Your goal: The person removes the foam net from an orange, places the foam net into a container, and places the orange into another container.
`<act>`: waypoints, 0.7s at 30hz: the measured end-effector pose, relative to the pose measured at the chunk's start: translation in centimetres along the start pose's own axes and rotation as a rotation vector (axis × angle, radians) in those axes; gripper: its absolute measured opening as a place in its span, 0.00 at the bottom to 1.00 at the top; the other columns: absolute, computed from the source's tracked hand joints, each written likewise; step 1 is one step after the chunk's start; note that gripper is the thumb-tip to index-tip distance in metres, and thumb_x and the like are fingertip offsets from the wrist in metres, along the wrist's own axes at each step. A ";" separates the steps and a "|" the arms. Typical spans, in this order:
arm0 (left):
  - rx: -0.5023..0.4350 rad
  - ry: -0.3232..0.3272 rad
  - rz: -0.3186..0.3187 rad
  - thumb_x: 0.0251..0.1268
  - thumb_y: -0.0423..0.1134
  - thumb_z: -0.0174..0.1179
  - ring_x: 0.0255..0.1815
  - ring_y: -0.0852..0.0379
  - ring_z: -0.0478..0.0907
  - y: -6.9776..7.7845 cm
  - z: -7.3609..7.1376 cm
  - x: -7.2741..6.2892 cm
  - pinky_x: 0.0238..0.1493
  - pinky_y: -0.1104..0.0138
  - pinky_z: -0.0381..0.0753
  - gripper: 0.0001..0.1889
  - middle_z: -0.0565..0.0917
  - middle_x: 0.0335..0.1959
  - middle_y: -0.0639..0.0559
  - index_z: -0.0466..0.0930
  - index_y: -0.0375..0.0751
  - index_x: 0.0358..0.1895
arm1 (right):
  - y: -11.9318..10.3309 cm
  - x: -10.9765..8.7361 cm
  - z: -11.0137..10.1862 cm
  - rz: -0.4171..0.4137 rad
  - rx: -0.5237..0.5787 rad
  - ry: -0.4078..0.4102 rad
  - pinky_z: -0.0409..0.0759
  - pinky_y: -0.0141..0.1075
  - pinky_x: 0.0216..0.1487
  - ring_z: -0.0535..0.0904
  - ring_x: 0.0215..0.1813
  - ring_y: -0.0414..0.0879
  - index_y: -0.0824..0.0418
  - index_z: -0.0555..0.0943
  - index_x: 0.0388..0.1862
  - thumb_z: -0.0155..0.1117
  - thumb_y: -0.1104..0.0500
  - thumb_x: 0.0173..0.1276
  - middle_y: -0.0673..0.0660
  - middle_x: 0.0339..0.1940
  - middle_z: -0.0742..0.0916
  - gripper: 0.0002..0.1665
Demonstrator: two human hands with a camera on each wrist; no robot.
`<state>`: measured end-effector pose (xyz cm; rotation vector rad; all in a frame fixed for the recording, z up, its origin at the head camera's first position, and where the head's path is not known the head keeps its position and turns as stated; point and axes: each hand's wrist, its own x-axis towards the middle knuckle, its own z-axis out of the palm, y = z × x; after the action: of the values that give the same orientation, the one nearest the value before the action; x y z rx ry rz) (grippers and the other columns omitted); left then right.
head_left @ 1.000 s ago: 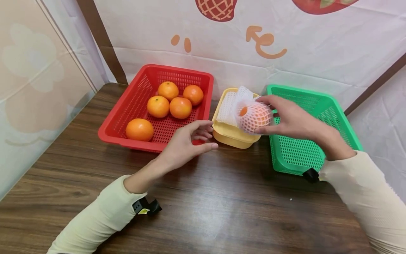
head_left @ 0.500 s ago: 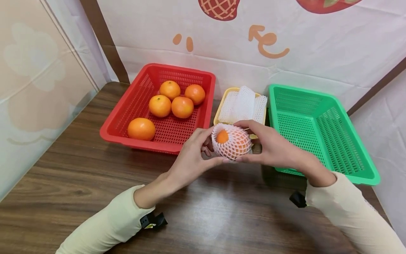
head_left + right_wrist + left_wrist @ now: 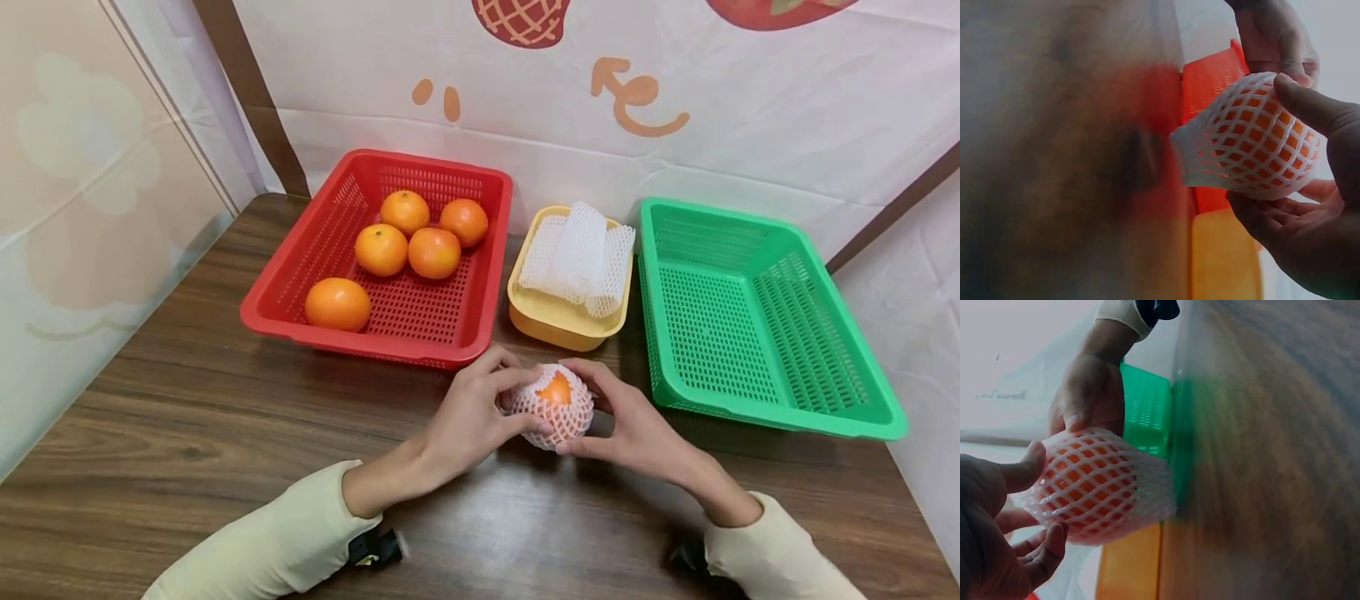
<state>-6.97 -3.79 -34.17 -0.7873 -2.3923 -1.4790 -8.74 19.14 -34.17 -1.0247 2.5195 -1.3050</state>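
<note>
Above the front of the table, an orange (image 3: 556, 389) sits inside a white foam net sleeve (image 3: 553, 427). Its bare top shows through the sleeve's opening. My left hand (image 3: 467, 417) holds the netted orange from the left, thumb in front and fingers behind. From the other side my right hand (image 3: 643, 429) grips it between thumb and fingers. In the left wrist view the foam net (image 3: 1094, 484) stretches round the fruit and its loose end hangs past it toward the table. The right wrist view shows that same narrowed sleeve end (image 3: 1192, 153).
A red basket (image 3: 251, 315) at the left holds several oranges (image 3: 381, 250). In the middle stands a yellow container (image 3: 555, 332) with more white foam nets (image 3: 579, 254) in it. A green basket (image 3: 757, 408) stands at the right. A printed cloth (image 3: 360, 67) hangs behind the table.
My right hand has brought the netted orange from over the yellow container toward me. My left hand has come onto it too, and the net's opening has turned upward.
</note>
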 end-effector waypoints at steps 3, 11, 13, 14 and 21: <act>0.020 -0.010 0.029 0.42 0.36 0.77 0.36 0.59 0.73 -0.2 0.5 0.0 0.35 0.70 0.77 0.24 0.75 0.37 0.52 0.84 0.33 0.47 | 1.1 -0.5 0.5 -0.022 -0.053 0.011 0.75 0.44 0.55 0.74 0.59 0.47 0.60 0.62 0.71 0.80 0.58 0.48 0.55 0.65 0.74 0.53; 0.097 0.018 0.123 0.45 0.35 0.75 0.30 0.61 0.72 -0.9 1.1 0.3 0.32 0.72 0.73 0.10 0.74 0.28 0.55 0.86 0.38 0.31 | 2.4 -0.3 0.9 -0.079 -0.091 0.027 0.68 0.39 0.62 0.69 0.65 0.46 0.55 0.65 0.72 0.78 0.51 0.51 0.51 0.66 0.74 0.50; 0.100 0.019 0.139 0.46 0.36 0.75 0.28 0.60 0.73 -1.1 1.2 0.3 0.31 0.72 0.73 0.08 0.74 0.27 0.55 0.84 0.40 0.27 | 2.5 -0.3 0.9 -0.081 -0.090 0.032 0.67 0.37 0.63 0.70 0.65 0.46 0.56 0.67 0.70 0.78 0.52 0.50 0.51 0.66 0.75 0.49; 0.102 0.023 0.152 0.46 0.36 0.74 0.28 0.60 0.73 -1.1 1.2 0.4 0.31 0.72 0.73 0.09 0.74 0.26 0.55 0.82 0.40 0.25 | 2.6 -0.3 0.9 -0.083 -0.094 0.036 0.67 0.36 0.63 0.70 0.65 0.46 0.56 0.68 0.70 0.78 0.53 0.49 0.51 0.66 0.75 0.48; 0.161 0.043 0.226 0.56 0.32 0.68 0.31 0.62 0.73 -1.2 1.7 0.4 0.32 0.73 0.74 0.11 0.73 0.28 0.55 0.73 0.40 0.28 | 0.4 -0.1 0.6 -0.112 -0.027 0.071 0.64 0.33 0.64 0.70 0.65 0.53 0.65 0.73 0.64 0.76 0.66 0.50 0.61 0.64 0.76 0.40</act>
<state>-7.83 -2.61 -35.66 -0.9407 -2.2698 -1.1892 -8.63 18.98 -34.86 -1.1614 2.5717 -1.3632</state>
